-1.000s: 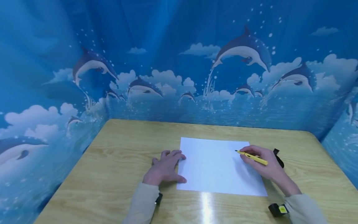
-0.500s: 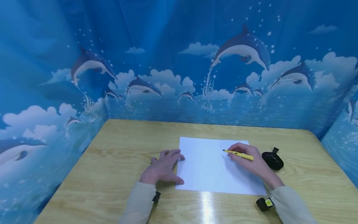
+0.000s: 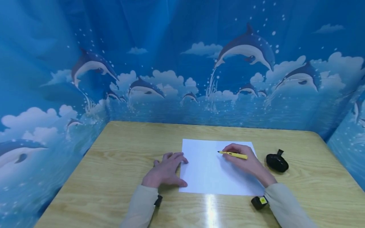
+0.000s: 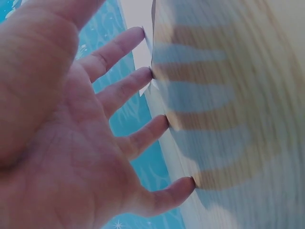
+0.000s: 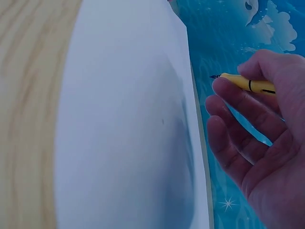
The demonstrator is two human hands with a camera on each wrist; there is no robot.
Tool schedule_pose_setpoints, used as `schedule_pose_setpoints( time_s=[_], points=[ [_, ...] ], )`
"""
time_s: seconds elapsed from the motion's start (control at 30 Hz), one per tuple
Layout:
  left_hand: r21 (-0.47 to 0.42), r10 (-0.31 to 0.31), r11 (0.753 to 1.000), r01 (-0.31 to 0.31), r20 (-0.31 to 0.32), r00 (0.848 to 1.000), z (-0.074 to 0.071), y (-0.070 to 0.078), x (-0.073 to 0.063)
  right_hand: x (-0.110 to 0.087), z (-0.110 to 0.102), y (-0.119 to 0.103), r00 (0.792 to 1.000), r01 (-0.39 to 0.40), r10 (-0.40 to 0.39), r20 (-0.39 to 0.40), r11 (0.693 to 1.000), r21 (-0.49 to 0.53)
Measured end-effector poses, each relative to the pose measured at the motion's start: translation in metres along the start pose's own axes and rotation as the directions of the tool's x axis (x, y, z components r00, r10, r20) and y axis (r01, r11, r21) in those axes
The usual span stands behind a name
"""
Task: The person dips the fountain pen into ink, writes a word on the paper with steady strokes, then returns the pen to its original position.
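A yellow fountain pen point(image 3: 239, 155) with a dark nib is pinched in my right hand point(image 3: 246, 161). The right wrist view shows the nib and yellow barrel of the pen point(image 5: 258, 86) raised off the sheet. Below lies a white sheet of paper point(image 3: 203, 174) on the wooden table. My left hand point(image 3: 166, 171) rests at the sheet's left edge with fingers spread. In the left wrist view, the fingertips of that hand point(image 4: 90, 138) touch down on the paper's edge and the table; nothing is gripped there.
A glossy black rounded object point(image 3: 277, 162) with a short neck stands right of the paper; its kind is unclear. A blue dolphin-print curtain point(image 3: 176, 63) hangs behind the wooden table point(image 3: 119, 152) and at its sides. Black wrist cameras point(image 3: 258, 202) sit at both cuffs.
My right hand has moved left over the paper with the fountain pen, uncovering the black object. The left hand stays in place on the sheet's edge.
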State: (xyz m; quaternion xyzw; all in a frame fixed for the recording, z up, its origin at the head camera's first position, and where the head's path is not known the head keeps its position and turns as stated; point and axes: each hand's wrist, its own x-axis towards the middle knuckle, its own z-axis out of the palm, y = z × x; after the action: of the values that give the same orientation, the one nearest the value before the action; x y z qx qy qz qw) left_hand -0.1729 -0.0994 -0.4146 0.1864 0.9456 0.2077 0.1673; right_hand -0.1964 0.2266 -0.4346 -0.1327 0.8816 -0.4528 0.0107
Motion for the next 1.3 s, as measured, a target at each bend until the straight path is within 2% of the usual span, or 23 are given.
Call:
schedule_pose_setpoints(
  time_s=[0.4, 0.73, 1.3],
  points=[
    [0.026, 0.037, 0.999, -0.037, -0.035, 0.999, 0.002, -0.004, 0.002, 0.014, 0.021, -0.009, 0.998, 0.018, -0.021, 0.054, 0.997, 0.072],
    [0.037, 0.028, 0.999, -0.027, -0.042, 0.999, 0.001, -0.003, 0.004, 0.027, 0.037, -0.021, 0.993, 0.037, -0.049, 0.104, 0.993, 0.109],
    [0.044, 0.025, 0.999, -0.026, 0.013, 1.000, -0.002, -0.010, 0.007, 0.041, 0.057, -0.029, 0.981, 0.067, -0.087, 0.174, 0.991, 0.117]
  ],
)
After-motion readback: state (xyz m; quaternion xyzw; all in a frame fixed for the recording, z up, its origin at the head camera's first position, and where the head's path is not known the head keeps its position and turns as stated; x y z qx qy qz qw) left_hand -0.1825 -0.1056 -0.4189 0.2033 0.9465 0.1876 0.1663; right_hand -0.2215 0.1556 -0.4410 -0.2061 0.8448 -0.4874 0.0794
